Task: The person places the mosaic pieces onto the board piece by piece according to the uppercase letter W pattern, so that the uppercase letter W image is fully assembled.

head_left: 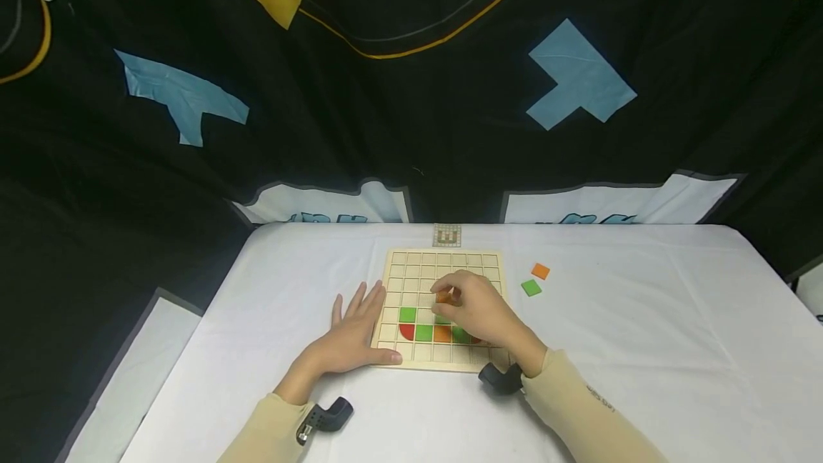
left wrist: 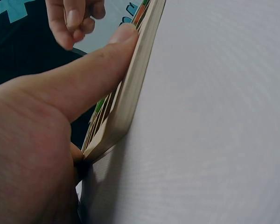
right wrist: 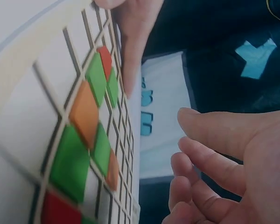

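Observation:
A wooden grid board [head_left: 392, 356] lies on the white table, with green, orange and red tiles in its squares. My left hand [head_left: 350, 338] rests at the board's left near corner, fingers spread along the left side and thumb on the near edge. Over the board hovers my right hand [head_left: 479, 309], its thumb and fingertips curved apart around an orange tile [right wrist: 113, 170] that sits in a square. In the right wrist view the fingers stand off the board and hold nothing. Beyond an orange tile [right wrist: 84, 114] is a green tile [right wrist: 101, 149]. The right hand hides some squares.
To the right of the board lie a loose orange tile [head_left: 540, 271] and a loose green tile [head_left: 531, 287]. A small patterned card [head_left: 446, 235] is at the table's back edge, behind the board. A dark printed curtain [head_left: 411, 127] hangs beyond the table.

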Tool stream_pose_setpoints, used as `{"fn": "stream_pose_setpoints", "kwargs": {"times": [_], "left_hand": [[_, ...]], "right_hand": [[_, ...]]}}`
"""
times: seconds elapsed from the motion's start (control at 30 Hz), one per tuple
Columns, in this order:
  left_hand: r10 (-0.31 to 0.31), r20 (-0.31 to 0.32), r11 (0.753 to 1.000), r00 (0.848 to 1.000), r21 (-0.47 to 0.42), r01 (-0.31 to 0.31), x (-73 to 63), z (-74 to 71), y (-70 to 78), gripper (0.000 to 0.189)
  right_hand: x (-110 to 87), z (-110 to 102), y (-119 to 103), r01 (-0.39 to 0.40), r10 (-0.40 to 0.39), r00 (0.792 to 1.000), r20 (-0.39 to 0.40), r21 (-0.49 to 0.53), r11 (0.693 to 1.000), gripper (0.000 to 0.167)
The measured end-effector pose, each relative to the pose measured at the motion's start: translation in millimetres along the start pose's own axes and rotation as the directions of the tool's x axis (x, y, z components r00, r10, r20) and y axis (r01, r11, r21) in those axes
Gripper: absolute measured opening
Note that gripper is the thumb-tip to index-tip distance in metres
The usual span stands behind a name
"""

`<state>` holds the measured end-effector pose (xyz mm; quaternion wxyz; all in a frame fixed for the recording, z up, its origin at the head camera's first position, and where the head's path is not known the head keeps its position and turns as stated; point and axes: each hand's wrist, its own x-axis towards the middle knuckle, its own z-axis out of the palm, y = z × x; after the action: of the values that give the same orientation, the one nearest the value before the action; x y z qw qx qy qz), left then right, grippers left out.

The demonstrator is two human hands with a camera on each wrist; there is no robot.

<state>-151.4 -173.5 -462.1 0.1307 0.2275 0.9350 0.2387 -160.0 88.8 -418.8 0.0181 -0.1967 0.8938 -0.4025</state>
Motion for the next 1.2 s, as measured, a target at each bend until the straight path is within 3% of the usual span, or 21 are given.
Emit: {"fn": "stream_pose_setpoints", "kwargs": {"times": [0.5, 0.9, 1.2], "left_hand": [[-0.008, -0.004, 1.000, 1.000, -0.005, 0.008, -1.3, -1.6, 2.6, 0.123], [-0.010, -0.004, 1.000, 1.000, -0.010, 0.010, -0.2, -0.1, 1.5, 0.124], [-0.012, -0.004, 1.000, 1.000, -0.006, 0.012, -0.6, -0.1, 1.3, 0.124]], "right_hand": [[-24.4, -40, 34, -0.077, 0.075, 0.992, -0.098, -0.011, 0.997, 0.026], [-35.9, -65, 73, -0.180, 0.160, 0.964, -0.214, -0.075, 0.981, 0.028], [-36.5, -80, 95, -0.203, 0.172, 0.951, -0.258, -0.098, 0.974, 0.028]]}}
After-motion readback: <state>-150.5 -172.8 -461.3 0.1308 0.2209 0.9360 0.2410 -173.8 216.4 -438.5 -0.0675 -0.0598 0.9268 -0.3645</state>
